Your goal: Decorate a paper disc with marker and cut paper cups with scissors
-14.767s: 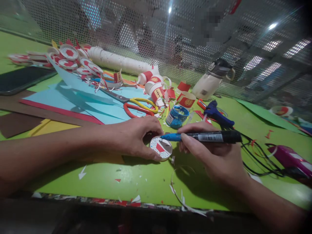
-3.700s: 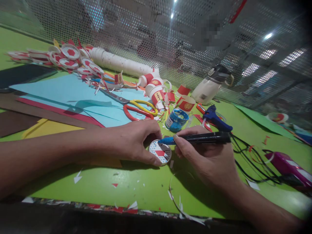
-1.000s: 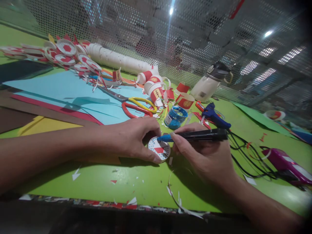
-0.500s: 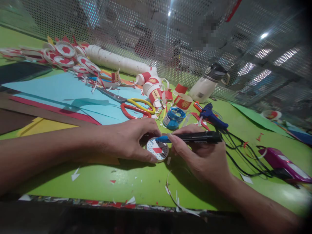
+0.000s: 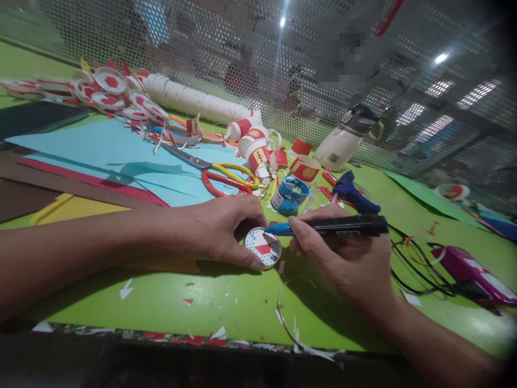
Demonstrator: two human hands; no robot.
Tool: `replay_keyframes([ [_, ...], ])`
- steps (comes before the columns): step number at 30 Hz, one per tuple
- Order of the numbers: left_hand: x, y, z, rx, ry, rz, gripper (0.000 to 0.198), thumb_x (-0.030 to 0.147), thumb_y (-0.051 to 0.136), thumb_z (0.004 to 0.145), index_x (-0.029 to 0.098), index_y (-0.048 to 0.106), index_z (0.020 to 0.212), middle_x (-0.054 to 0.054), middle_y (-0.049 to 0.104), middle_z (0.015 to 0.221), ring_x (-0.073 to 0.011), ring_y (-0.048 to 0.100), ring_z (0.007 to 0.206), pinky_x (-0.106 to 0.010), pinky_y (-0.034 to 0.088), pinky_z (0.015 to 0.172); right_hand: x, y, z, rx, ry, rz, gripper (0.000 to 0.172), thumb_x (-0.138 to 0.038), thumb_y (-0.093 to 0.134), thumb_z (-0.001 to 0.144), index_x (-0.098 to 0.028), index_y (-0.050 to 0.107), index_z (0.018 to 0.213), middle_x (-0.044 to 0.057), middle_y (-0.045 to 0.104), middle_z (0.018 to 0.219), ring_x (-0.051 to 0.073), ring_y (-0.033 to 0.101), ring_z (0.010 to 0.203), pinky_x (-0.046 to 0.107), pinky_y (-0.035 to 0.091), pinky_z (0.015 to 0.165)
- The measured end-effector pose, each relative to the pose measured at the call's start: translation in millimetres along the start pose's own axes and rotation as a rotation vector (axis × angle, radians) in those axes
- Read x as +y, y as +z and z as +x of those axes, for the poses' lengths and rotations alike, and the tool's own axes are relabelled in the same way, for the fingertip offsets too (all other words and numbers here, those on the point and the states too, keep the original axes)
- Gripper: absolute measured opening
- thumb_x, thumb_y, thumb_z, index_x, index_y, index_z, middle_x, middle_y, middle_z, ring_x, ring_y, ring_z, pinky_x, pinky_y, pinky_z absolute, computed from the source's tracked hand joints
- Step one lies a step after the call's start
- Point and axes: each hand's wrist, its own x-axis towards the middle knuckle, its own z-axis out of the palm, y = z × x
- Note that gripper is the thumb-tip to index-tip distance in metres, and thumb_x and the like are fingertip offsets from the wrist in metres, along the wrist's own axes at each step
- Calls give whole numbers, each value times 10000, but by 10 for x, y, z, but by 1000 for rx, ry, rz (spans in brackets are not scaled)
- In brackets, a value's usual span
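Observation:
Between the thumb and fingers of my left hand (image 5: 226,231) sits a small round paper disc (image 5: 258,256), white with a red hexagon in its middle, black lines and blue dots. It lies on the green table. My right hand (image 5: 343,258) is closed around a black marker pen (image 5: 347,225), held nearly level. The blue tip of the marker is at the upper part of the disc; whether it touches is hard to tell. Just behind the hands stands an open jar of blue paint (image 5: 290,195).
Scissors (image 5: 230,179) with red and yellow handles lie on light blue paper (image 5: 81,145). Behind are cut paper cups (image 5: 256,151), stacked white cups (image 5: 194,99) and several red-and-white discs (image 5: 109,81). Rightward are a glue gun (image 5: 351,192), a bottle (image 5: 343,140) and a purple device (image 5: 470,272).
My right hand and the marker have shifted slightly to the right. The view has moved a little; my left hand keeps its hold on the disc.

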Motion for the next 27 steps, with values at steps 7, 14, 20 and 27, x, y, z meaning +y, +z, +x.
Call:
replay_keyframes([
  [7, 22, -4, -1, 5, -10, 6, 413, 415, 737, 697, 166, 620, 1005, -12, 571, 889, -151, 518, 768, -226, 381, 602, 8, 16, -7, -17, 19, 68, 44, -210, 723, 780, -204, 679, 775, -10, 682, 659, 136, 641, 563, 268, 554, 547],
  [14, 17, 2, 5, 10, 4, 21, 413, 418, 730, 706, 161, 623, 1012, -10, 564, 890, -151, 505, 768, -234, 383, 613, 34, 0, 1, -47, 12, 7, 34, -227, 716, 783, -216, 686, 795, 9, 692, 678, 168, 669, 613, 306, 560, 563],
  [20, 5, 10, 5, 16, 15, 21, 414, 423, 732, 701, 159, 628, 1002, -7, 561, 878, -148, 501, 756, -233, 374, 597, 32, -2, 1, -47, 17, -6, 36, -224, 716, 788, -209, 683, 789, 3, 698, 686, 162, 678, 619, 299, 567, 592],
  [27, 31, -3, -7, 14, -14, 14, 405, 410, 735, 700, 156, 625, 996, -1, 550, 859, -141, 489, 735, -233, 367, 582, 17, 16, -11, -15, 21, 2, 54, -215, 721, 785, -203, 674, 760, -10, 693, 664, 136, 652, 571, 256, 537, 536],
])
